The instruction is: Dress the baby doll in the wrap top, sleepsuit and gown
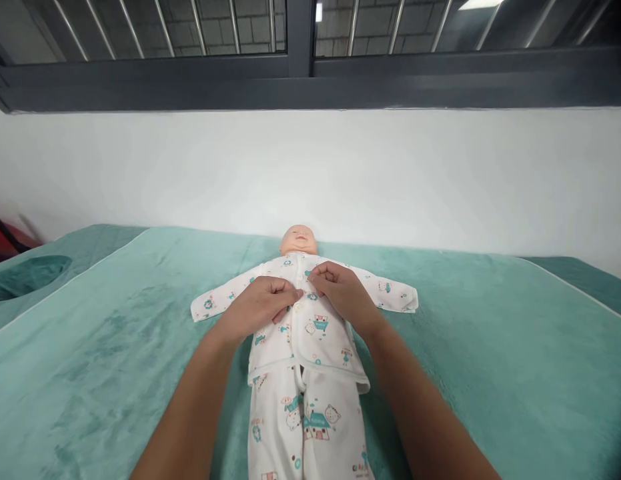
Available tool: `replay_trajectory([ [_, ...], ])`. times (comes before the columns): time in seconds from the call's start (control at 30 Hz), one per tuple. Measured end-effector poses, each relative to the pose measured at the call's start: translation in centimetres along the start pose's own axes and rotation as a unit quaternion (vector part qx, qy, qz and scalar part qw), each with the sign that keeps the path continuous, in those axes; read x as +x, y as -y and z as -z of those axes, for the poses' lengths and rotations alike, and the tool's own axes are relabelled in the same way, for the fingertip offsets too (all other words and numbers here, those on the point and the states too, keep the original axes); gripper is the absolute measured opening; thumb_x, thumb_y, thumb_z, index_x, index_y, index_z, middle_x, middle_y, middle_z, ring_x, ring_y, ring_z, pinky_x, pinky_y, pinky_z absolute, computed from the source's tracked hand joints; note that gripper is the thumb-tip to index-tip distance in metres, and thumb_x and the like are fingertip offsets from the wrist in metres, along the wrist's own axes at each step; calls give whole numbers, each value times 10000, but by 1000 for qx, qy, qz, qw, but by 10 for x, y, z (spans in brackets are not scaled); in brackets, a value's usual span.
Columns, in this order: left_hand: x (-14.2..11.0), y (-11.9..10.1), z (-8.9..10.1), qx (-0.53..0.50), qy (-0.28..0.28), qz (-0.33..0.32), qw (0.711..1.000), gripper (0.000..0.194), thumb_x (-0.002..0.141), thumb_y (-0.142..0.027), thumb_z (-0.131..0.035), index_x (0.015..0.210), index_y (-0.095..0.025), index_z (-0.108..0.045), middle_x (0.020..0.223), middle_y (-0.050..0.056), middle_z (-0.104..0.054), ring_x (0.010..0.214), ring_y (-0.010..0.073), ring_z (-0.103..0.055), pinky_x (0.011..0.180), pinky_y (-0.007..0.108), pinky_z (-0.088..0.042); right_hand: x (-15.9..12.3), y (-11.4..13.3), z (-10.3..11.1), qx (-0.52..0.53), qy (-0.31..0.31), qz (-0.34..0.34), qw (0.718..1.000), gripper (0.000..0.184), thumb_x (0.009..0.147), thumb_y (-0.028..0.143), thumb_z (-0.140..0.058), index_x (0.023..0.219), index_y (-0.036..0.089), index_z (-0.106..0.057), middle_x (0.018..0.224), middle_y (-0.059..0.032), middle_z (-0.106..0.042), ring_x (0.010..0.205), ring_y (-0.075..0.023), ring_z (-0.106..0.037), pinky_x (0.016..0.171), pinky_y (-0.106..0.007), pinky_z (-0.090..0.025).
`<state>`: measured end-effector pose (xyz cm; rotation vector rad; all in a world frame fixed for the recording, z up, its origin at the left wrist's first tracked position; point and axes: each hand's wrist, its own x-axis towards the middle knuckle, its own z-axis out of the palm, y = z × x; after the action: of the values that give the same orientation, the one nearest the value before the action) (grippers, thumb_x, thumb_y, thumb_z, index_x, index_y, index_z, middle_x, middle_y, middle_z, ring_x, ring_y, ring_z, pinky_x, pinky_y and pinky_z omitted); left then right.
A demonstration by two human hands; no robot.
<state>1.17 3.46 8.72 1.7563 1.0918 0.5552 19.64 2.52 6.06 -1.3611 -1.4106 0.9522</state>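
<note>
A baby doll [299, 239] lies on its back, head toward the wall, its sleeves spread to both sides. It wears a white printed jacket [320, 343] with a front button placket and matching printed trousers [323, 413]. My left hand [267, 299] is closed at the left side of the placket, thumb and fingers pinching the jacket's front edge. Across from it, my right hand [337, 287] is also closed, its fingertips pinched on the jacket's chest just right of the placket. A small button shows below my hands; the fabric between the fingertips is partly hidden.
The doll rests on a green plush-covered surface [465, 360] with a pale seam on each side. A hollow [30, 277] is at the left, near a red and black item [7, 240]. Behind stand a white wall [310, 173] and a dark-framed barred window [300, 67].
</note>
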Motion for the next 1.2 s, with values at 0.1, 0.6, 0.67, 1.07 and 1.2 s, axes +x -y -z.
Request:
replay_trajectory([
  [0.1,1,-1,0,28,-14,20,999,414,793,-459,-516,504,-191,-389,452,-46,-406,448,87,-318,470,243,-248,1,-1,0,2,0,1,1000,133,785,327,-558,741,205,-589,587,61,-514,580,-105,-434,587,-253,-327],
  [0.6,13,13,-9,78,-173,-10,982,372,783,-506,-567,606,-199,-454,552,-58,-484,514,94,-399,501,226,-284,-1,-2,0,-5,-5,2,1000,121,784,314,-549,751,206,-594,604,57,-520,586,-107,-444,584,-254,-340],
  [0.67,14,14,-11,103,-198,-25,975,375,803,-505,-546,605,-199,-457,547,-58,-491,525,99,-407,511,228,-287,-1,-1,0,-5,-5,3,1000,112,780,303,-547,747,207,-595,599,60,-517,584,-106,-441,585,-252,-342],
  [1.07,14,17,-7,-4,-156,-19,988,182,794,-388,-539,836,-218,-590,573,-64,-444,530,101,-432,485,204,-350,0,-3,-2,-1,-10,6,1000,100,769,289,-543,747,206,-594,601,56,-529,592,-109,-461,602,-253,-361],
  [1.2,12,15,-5,2,-139,-22,990,216,770,-405,-556,877,-221,-589,605,-64,-415,541,100,-420,484,204,-353,1,-4,-2,-8,-15,9,1000,104,767,297,-541,740,208,-588,609,51,-530,596,-113,-454,598,-254,-358],
])
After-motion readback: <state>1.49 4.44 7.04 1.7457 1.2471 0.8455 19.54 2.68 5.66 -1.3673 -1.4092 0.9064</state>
